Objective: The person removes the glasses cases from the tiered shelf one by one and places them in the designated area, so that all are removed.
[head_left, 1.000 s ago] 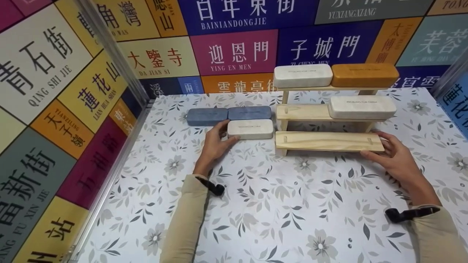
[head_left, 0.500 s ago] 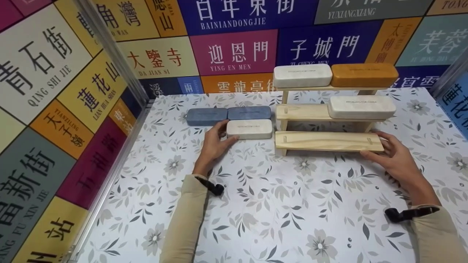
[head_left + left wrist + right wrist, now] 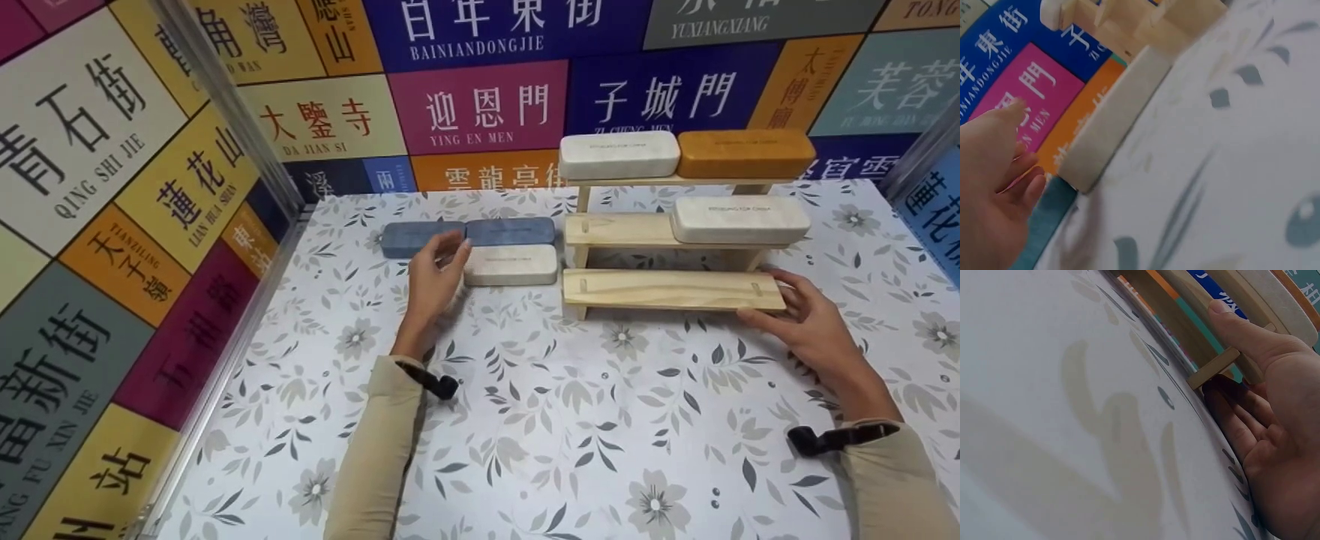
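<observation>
My left hand [image 3: 435,281] is beside the left end of a white glasses case [image 3: 511,265], its fingers loosely bent and holding nothing. In the left wrist view, a gap shows between that hand and the white case [image 3: 1114,124]. Behind it lie two blue cases, one on the left [image 3: 405,238] partly covered by the hand and one on the right [image 3: 511,231]. My right hand [image 3: 814,330] grips the right end of the bottom board of a three-step wooden stand [image 3: 667,291]. The right wrist view shows the thumb at the board's front and the fingers around its end.
On the stand's top step sit a white case [image 3: 619,155] and an orange-brown case [image 3: 746,154]. Another white case [image 3: 741,220] rests on the right of the middle step. Printed wall panels [image 3: 480,109] border the flower-patterned table [image 3: 570,450] at the back and sides.
The left hand has let go of the white case and risen slightly up and to the left. The right hand keeps its grip on the stand, and the cases stay where they were.
</observation>
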Available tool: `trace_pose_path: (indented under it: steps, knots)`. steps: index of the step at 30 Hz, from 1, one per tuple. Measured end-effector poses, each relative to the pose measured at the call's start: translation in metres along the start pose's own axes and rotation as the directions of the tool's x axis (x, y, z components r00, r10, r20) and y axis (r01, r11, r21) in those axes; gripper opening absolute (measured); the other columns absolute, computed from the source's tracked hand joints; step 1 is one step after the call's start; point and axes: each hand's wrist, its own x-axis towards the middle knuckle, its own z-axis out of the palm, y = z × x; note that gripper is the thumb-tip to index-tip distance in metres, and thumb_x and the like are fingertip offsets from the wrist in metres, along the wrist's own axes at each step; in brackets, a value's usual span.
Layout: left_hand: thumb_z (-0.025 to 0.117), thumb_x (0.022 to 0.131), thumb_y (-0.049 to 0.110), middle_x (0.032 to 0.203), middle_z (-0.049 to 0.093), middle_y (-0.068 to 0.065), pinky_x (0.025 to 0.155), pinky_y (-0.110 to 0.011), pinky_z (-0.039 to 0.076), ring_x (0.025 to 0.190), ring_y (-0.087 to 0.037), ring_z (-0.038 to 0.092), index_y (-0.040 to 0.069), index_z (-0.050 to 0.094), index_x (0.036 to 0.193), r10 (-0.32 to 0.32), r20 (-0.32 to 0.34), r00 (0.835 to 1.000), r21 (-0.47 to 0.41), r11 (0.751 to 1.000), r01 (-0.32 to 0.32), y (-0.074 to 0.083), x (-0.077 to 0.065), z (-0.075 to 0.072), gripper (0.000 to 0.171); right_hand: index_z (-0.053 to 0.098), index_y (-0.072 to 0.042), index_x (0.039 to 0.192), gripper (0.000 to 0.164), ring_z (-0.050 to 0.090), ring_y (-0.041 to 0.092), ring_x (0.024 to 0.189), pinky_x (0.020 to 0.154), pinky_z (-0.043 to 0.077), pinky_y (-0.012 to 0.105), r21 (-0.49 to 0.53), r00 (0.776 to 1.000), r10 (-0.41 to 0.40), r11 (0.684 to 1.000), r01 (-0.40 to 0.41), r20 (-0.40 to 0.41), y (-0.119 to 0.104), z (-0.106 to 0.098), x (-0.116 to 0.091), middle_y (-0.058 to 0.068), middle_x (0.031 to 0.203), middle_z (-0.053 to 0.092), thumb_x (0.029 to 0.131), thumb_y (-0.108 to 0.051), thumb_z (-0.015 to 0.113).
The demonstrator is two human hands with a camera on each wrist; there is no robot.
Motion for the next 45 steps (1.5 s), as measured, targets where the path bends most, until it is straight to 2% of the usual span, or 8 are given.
trace_pose_path:
  steps: [3, 7, 12, 19, 23, 28, 37, 45]
  knots:
    - [0.068, 0.109, 0.03, 0.133, 0.074, -0.012, 0.111, -0.035, 0.059, 0.126, -0.02, 0.071, 0.002, 0.069, 0.138, 0.058, -0.071, 0.996, -0.031, 0.998, -0.06, 0.012, 0.003, 0.002, 0.041, 0.029, -0.015, 0.171, 0.086, 0.061, -0.016, 0.118, 0.094, 0.049, 0.002, 0.007, 1.0, -0.002, 1.0, 0.002, 0.002, 0.0, -0.001, 0.0, -0.027, 0.138, 0.057, 0.102, -0.021, 0.079]
    - [0.069, 0.108, 0.024, 0.133, 0.074, -0.012, 0.112, -0.036, 0.059, 0.125, -0.019, 0.071, 0.003, 0.07, 0.135, 0.104, -0.081, 0.991, -0.076, 0.991, -0.11, 0.031, 0.005, 0.012, 0.034, 0.03, -0.013, 0.171, 0.085, 0.063, -0.015, 0.117, 0.092, 0.051, 0.003, 0.052, 1.0, -0.001, 0.999, 0.002, -0.002, 0.001, -0.003, -0.003, -0.03, 0.135, 0.058, 0.101, -0.016, 0.078]
    - [0.071, 0.107, 0.017, 0.132, 0.073, -0.017, 0.113, -0.037, 0.06, 0.126, -0.022, 0.071, -0.003, 0.069, 0.134, 0.177, -0.026, 0.984, -0.165, 0.97, -0.179, 0.054, 0.004, 0.034, 0.034, 0.031, -0.011, 0.17, 0.085, 0.065, -0.013, 0.116, 0.092, 0.052, 0.003, 0.134, 1.0, 0.002, 0.991, -0.001, -0.008, 0.003, -0.007, -0.007, -0.029, 0.133, 0.061, 0.1, -0.009, 0.079]
    - [0.071, 0.107, 0.016, 0.136, 0.072, -0.018, 0.116, -0.043, 0.057, 0.13, -0.023, 0.069, -0.002, 0.067, 0.138, 0.259, 0.098, 0.961, -0.21, 0.949, -0.234, 0.079, -0.004, 0.068, 0.036, 0.031, -0.011, 0.17, 0.085, 0.065, -0.014, 0.115, 0.093, 0.051, 0.001, 0.13, 1.0, 0.004, 0.991, -0.002, -0.014, 0.004, -0.008, -0.008, -0.031, 0.131, 0.062, 0.1, -0.009, 0.079]
    - [0.07, 0.108, 0.02, 0.139, 0.071, -0.018, 0.12, -0.037, 0.054, 0.133, -0.02, 0.068, 0.001, 0.067, 0.14, 0.255, 0.165, 0.953, -0.19, 0.956, -0.223, 0.089, -0.009, 0.088, 0.037, 0.029, -0.011, 0.172, 0.087, 0.063, -0.016, 0.117, 0.095, 0.049, 0.001, 0.075, 1.0, 0.007, 0.997, -0.006, -0.014, 0.004, -0.007, -0.007, -0.029, 0.136, 0.06, 0.1, -0.014, 0.079]
    - [0.07, 0.107, 0.018, 0.14, 0.072, -0.016, 0.12, -0.027, 0.051, 0.135, -0.02, 0.067, -0.002, 0.067, 0.14, 0.264, 0.217, 0.94, -0.158, 0.959, -0.233, 0.1, -0.011, 0.112, 0.038, 0.026, -0.014, 0.173, 0.089, 0.061, -0.017, 0.119, 0.097, 0.048, 0.001, 0.046, 1.0, 0.012, 0.999, -0.012, -0.002, 0.004, -0.005, -0.006, -0.026, 0.142, 0.059, 0.101, -0.018, 0.079]
    - [0.071, 0.107, 0.014, 0.142, 0.071, -0.016, 0.116, -0.026, 0.055, 0.134, -0.022, 0.068, -0.002, 0.067, 0.14, 0.296, 0.283, 0.912, -0.118, 0.955, -0.273, 0.117, -0.006, 0.152, 0.037, 0.025, -0.012, 0.173, 0.089, 0.06, -0.017, 0.12, 0.095, 0.049, 0.002, 0.023, 1.0, -0.018, 1.0, 0.018, 0.001, 0.001, -0.002, -0.004, -0.025, 0.145, 0.056, 0.102, -0.018, 0.078]
    - [0.074, 0.105, 0.025, 0.151, 0.066, -0.01, 0.117, -0.013, 0.047, 0.139, -0.017, 0.064, 0.005, 0.061, 0.15, 0.254, 0.36, 0.898, 0.041, 0.957, -0.287, 0.13, -0.005, 0.179, 0.051, 0.025, -0.014, 0.174, 0.09, 0.059, -0.018, 0.12, 0.095, 0.049, 0.001, 0.014, 1.0, -0.011, 1.0, 0.011, 0.01, -0.002, 0.001, -0.002, -0.021, 0.148, 0.056, 0.102, -0.022, 0.079]
